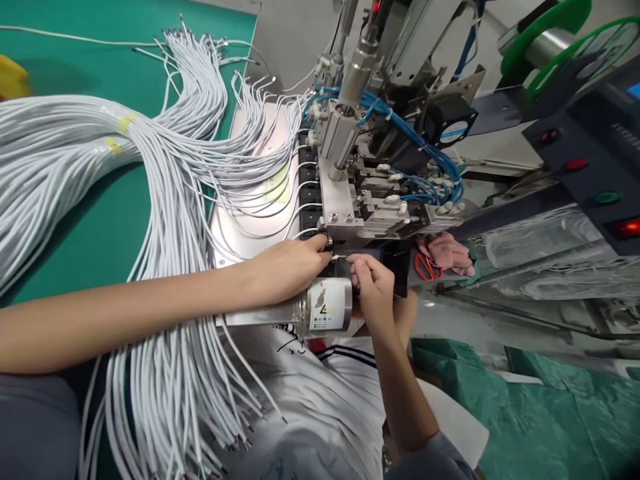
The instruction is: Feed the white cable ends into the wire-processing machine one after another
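My left hand (pixel 290 265) reaches across the metal plate (pixel 235 233) to the front of the machine (pixel 360 193), fingers pinched at a small wire end by the black clamp slots. My right hand (pixel 373 287) sits just beside it, fingers pinched on the same thin wire tip (pixel 337 257). A large bundle of white wires (pixel 75 153) fans out from the left, and several of them run over the plate into the slots. A plastic bottle with a label (pixel 327 305) lies under my hands.
Blue air hoses (pixel 425 160) and a pneumatic cylinder (pixel 350 80) crowd the machine head. Red-handled scissors and a pink cloth (pixel 440 257) lie to the right. A control panel with red and green buttons (pixel 595 180) stands far right. Green matting (pixel 100 227) covers the bench.
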`<move>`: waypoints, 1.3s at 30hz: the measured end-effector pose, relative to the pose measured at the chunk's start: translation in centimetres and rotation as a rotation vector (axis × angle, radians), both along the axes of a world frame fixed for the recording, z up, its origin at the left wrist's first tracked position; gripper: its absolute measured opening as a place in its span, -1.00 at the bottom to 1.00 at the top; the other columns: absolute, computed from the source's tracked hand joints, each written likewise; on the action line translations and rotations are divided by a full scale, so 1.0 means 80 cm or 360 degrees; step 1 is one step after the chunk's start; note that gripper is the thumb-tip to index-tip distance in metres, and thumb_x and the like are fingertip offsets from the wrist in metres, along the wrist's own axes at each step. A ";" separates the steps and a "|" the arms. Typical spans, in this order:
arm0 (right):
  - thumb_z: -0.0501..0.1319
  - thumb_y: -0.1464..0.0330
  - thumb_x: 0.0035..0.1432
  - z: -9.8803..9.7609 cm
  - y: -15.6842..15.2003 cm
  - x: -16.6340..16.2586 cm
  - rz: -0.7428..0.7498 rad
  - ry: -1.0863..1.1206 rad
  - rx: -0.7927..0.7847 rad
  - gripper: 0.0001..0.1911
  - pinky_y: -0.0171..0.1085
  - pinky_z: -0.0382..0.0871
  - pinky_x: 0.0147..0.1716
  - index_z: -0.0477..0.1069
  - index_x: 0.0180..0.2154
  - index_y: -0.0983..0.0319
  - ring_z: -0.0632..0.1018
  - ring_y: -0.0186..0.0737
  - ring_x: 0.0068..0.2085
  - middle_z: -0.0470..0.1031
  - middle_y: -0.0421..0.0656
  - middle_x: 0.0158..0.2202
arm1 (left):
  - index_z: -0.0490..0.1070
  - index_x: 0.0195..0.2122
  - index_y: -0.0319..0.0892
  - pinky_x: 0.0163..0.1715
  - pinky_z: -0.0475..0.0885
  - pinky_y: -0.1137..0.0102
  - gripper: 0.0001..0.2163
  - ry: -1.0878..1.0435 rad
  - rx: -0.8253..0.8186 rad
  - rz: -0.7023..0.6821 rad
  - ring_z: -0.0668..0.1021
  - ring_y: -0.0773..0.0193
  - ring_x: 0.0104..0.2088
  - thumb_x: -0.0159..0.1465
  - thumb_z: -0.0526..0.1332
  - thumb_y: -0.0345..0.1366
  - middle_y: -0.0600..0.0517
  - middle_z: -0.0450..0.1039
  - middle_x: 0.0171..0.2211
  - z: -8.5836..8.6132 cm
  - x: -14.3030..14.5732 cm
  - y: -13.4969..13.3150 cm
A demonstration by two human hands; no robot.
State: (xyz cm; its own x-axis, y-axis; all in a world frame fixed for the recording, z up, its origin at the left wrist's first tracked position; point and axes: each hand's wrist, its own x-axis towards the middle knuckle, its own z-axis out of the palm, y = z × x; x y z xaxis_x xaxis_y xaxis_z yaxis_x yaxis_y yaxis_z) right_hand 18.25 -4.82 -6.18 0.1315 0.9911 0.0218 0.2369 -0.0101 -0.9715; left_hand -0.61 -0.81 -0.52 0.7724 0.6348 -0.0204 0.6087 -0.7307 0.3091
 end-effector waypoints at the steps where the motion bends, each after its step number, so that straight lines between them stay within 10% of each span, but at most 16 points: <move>1: 0.12 0.24 0.23 -0.006 0.004 0.001 0.0039 0.0062 -0.0055 -0.76 -0.31 0.16 -0.50 0.44 -0.39 0.23 0.31 -0.32 -0.49 0.35 -0.23 -0.49 | 0.42 -0.27 -0.30 -0.56 0.22 0.42 -0.74 0.0028 -0.0009 -0.0004 0.31 0.40 -0.59 0.38 -0.06 -0.42 -0.03 0.32 -0.33 -0.003 0.000 0.002; 11: 0.18 0.16 0.20 -0.018 0.021 -0.011 0.0246 0.0461 -0.0245 -0.68 -0.34 0.01 -0.56 0.23 -0.49 0.20 0.15 -0.39 -0.56 0.11 -0.33 -0.60 | 0.39 -0.02 -0.32 -0.39 0.43 0.43 -0.73 0.0107 -0.0266 0.0019 0.52 0.29 -0.38 0.31 0.01 -0.47 -0.11 0.36 -0.23 0.003 0.003 0.003; 39: 0.15 0.08 0.23 -0.025 0.023 -0.013 0.0263 0.0359 -0.0199 -0.62 -0.34 -0.02 -0.59 0.21 -0.48 0.19 0.09 -0.39 -0.56 0.07 -0.32 -0.60 | 0.39 0.05 -0.23 -0.57 0.28 0.39 -0.66 0.0289 0.0119 -0.0124 0.48 0.31 -0.52 0.27 0.06 -0.46 -0.13 0.38 -0.16 -0.002 0.000 0.011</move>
